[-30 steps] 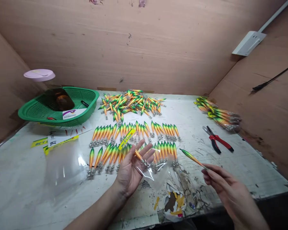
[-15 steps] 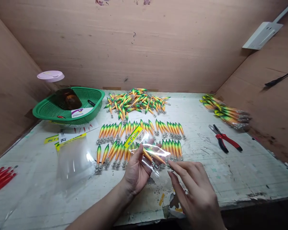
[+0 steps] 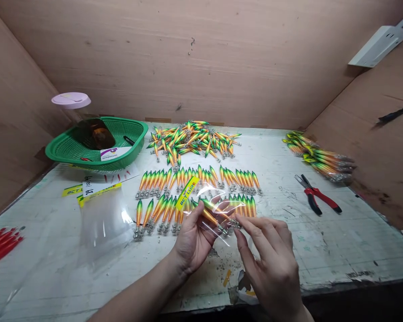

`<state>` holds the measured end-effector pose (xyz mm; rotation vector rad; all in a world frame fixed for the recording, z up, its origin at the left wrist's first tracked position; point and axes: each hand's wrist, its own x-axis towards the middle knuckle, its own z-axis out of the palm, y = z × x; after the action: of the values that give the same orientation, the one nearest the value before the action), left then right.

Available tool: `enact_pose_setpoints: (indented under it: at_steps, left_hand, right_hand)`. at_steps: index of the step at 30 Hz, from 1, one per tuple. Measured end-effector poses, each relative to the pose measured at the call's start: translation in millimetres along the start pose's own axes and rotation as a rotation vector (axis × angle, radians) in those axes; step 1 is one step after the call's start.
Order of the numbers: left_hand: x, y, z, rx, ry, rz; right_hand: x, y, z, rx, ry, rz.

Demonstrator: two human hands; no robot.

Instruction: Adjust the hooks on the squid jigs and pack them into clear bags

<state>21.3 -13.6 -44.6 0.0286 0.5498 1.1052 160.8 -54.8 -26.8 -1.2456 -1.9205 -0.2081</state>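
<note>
My left hand [image 3: 193,243] is closed on a clear plastic bag [image 3: 188,193] with a yellow "BCT LURE" header, thumb on top and fingers beneath. Orange-and-green fishing lures [image 3: 208,217] with metal hook crowns lie slanted in the bag, hooks toward its lower right end. At that end, the thumb and forefinger of my right hand [image 3: 272,257] are closed about the hooks of one lure [image 3: 235,222]. How far this lure is inside the plastic is hard to see. Just beyond my hands, similar lures stand in two rows [image 3: 156,181] on the table.
A loose pile of lures [image 3: 188,139] lies at the back. Packed lures [image 3: 329,161] and red-handled pliers [image 3: 317,194] are at right. At left are a green basket [image 3: 127,156] holding a lidded cup [image 3: 96,136], flat bags [image 3: 104,223] and red lures [image 3: 2,246].
My right hand has moved slightly up and left, its fingertips now at the lure's hooks. The left hand keeps its hold on the bag. The view has shifted slightly.
</note>
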Motion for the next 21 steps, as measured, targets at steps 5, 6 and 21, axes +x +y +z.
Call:
enact_pose_setpoints:
  at_steps: [5, 6, 21]
  left_hand:
    - [1.0, 1.5, -1.1, -0.006, 0.046, 0.022]
    - [1.2, 1.4, -1.3, -0.009, 0.045, 0.018]
    - [-2.3, -4.0, -0.7, -0.032, -0.069, -0.045]
  right_hand:
    - [-2.3, 7.3, -10.3, -0.039, -0.024, 0.022]
    - [-2.4, 8.0, -11.7, -0.058, -0.030, 0.020]
    - [-0.7, 5.9, -5.3, -0.093, 0.029, 0.087]
